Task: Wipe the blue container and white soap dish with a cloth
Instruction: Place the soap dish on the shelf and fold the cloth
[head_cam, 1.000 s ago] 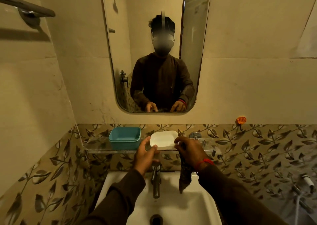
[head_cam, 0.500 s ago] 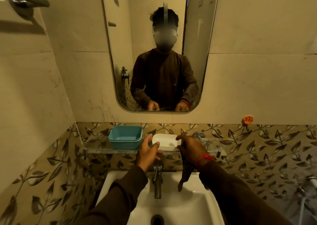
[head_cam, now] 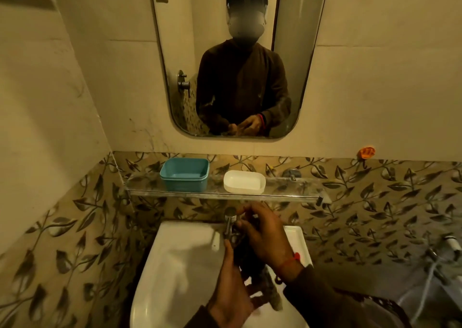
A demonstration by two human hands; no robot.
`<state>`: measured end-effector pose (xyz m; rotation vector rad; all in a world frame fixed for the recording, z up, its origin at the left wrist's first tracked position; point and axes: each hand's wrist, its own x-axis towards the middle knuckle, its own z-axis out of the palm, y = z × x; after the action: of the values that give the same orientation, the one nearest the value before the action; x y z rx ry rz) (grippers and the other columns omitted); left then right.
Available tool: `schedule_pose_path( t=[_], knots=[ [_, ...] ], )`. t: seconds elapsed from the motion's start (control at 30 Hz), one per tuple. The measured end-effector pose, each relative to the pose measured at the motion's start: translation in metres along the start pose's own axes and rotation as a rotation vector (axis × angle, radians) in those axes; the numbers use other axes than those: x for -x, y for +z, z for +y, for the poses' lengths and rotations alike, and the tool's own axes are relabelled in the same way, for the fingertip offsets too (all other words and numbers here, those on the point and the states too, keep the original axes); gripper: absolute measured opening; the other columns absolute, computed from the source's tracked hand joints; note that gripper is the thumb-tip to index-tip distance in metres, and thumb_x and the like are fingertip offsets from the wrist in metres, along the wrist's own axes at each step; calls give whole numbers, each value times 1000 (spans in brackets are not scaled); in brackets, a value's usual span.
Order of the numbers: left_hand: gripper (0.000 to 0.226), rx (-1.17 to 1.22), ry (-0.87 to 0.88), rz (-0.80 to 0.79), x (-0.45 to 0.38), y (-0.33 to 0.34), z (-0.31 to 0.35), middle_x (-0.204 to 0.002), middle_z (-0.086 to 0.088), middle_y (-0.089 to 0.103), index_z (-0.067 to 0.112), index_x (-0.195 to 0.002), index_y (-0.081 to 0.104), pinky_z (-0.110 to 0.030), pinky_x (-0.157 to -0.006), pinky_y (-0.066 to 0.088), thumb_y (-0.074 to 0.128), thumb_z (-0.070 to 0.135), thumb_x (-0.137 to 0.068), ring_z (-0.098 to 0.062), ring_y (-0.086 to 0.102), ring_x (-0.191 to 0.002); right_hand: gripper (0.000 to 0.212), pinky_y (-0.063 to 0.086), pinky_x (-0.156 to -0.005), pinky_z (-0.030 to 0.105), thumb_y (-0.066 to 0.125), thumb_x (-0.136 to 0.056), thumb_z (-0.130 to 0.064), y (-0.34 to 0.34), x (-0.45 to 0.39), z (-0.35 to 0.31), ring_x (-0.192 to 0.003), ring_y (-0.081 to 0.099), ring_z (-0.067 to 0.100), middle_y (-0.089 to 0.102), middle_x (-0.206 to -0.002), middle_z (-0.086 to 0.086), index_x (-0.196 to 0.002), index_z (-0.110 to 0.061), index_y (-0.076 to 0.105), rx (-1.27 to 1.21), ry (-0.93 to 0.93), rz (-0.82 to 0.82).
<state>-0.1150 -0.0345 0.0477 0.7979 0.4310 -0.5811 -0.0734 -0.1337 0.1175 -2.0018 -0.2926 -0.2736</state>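
The blue container [head_cam: 185,176] stands on the left of the glass shelf [head_cam: 295,192], and the white soap dish [head_cam: 244,181] lies just right of it; both are untouched. Below the shelf, over the basin, my right hand [head_cam: 265,235] and my left hand [head_cam: 232,292] are close together around a dark cloth [head_cam: 265,287]. The cloth hangs between them, and both hands grip it. The cloth's upper part is hidden behind my fingers.
A chrome tap [head_cam: 230,224] rises just left of my right hand at the back of the white basin [head_cam: 180,257]. A mirror [head_cam: 237,52] hangs above the shelf. An orange hook [head_cam: 366,152] is on the wall at right. Pipes [head_cam: 440,265] run at the lower right.
Both hands have let go of the white soap dish, which now lies on the shelf, and have dropped down over the basin, coming together on the cloth. The camera has tilted down.
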Motion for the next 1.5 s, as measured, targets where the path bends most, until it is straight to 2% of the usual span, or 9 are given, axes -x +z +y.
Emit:
schedule_pose_path(
  t=[0.13,0.27,0.4,0.53,0.77,1.03,1.17,1.3,1.5],
  knots=[
    [69,313,293,-27,5,-4,15,-127,-17,73,20,-125,74,-57,-115,41,58,73,-83,-37,68,-120,16,55,-79,25,62,-87,3,26,14,-18,-92,64,14,64,-96,11,-96,-10,66,-518,222,-70],
    [64,240,462,25,15,-18,50,-130,-22,70,10,-138,62,-46,-97,54,62,46,-86,-34,69,-118,21,54,-65,34,63,-85,2,34,23,-23,-88,64,27,67,-92,11,-102,-9,64,-940,397,-149],
    [56,200,521,-4,25,-19,63,-122,-19,75,9,-135,61,-39,-75,64,62,37,-87,-30,75,-107,18,54,-51,29,69,-84,-7,31,18,-22,-87,66,25,69,-93,2,-99,-16,66,-784,309,-33],
    [59,122,593,-6,36,-7,72,-128,-20,72,10,-135,62,-43,-81,63,58,49,-92,-32,72,-114,23,58,-79,35,71,-84,-16,33,7,-23,-103,65,23,68,-106,1,-100,-32,67,-579,236,89],
    [81,-316,660,167,44,-4,97,-131,-9,70,25,-140,58,-51,-100,57,57,78,-79,-26,68,-118,33,56,-88,39,69,-87,-25,27,11,-33,-107,67,26,70,-116,9,-118,-15,65,-770,242,-278],
    [64,-1219,711,551,38,-36,135,-76,-3,67,18,-77,62,-31,-63,49,47,80,-80,-19,62,-70,24,58,-68,30,56,-95,-20,21,8,-34,-85,72,25,76,-93,14,-100,-3,72,-781,455,-152],
    [48,-751,614,272,36,-48,122,-137,-13,62,20,-132,56,-52,-100,54,46,55,-101,-30,65,-113,27,55,-80,37,50,-98,-18,24,4,-31,-101,69,29,72,-109,17,-113,-3,67,-992,532,-131],
    [70,-236,372,-104,44,-40,103,-132,-16,71,18,-130,70,-58,-108,49,51,72,-89,-36,66,-123,31,54,-89,51,46,-100,-27,41,4,-24,-112,62,35,71,-114,14,-120,-10,64,-983,593,-140],
    [32,-271,657,315,31,-47,94,-111,-8,80,19,-115,71,-38,-85,61,64,42,-95,-19,76,-99,19,55,-72,31,64,-89,-34,60,-2,-26,-90,70,17,75,-89,4,-85,-19,74,-442,307,-98]
  ],
)
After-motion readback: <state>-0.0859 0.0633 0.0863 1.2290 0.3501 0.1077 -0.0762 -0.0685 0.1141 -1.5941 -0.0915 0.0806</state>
